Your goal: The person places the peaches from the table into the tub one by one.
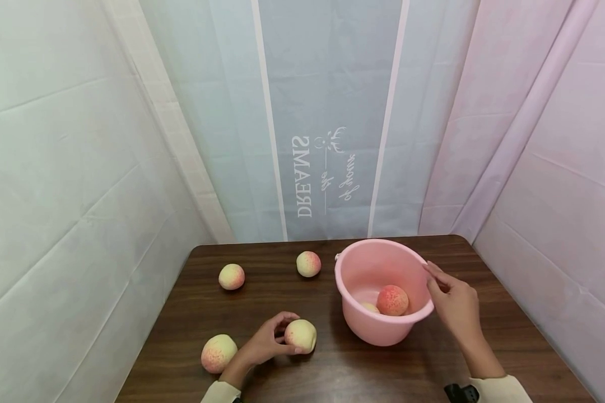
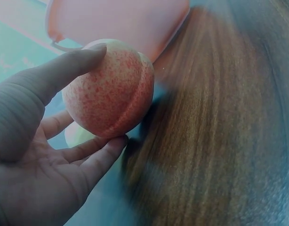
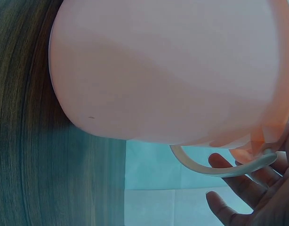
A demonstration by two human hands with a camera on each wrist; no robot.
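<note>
My left hand [image 1: 268, 342] holds a pale yellow and pink peach [image 1: 301, 336] between thumb and fingers, left of the pink bucket [image 1: 368, 326]. In the left wrist view, the thumb lies over the top of this peach [image 2: 111, 89] and fingertips support it from below. My right hand [image 1: 456, 305] grips the bucket's rim on its right side. The right wrist view shows the bucket's outer wall [image 3: 158, 70] and its handle [image 3: 205, 168] beside the fingers. Inside the bucket lie a redder peach [image 1: 393, 300] and a partly hidden pale one [image 1: 370, 307].
One peach [image 1: 219, 354] sits by the left wrist, another [image 1: 231, 277] farther back at the left. A third peach [image 1: 308, 264] rests near the table's back edge, left of the bucket. Cloth curtains [image 1: 333, 84] stand around the dark wooden table [image 1: 267, 302].
</note>
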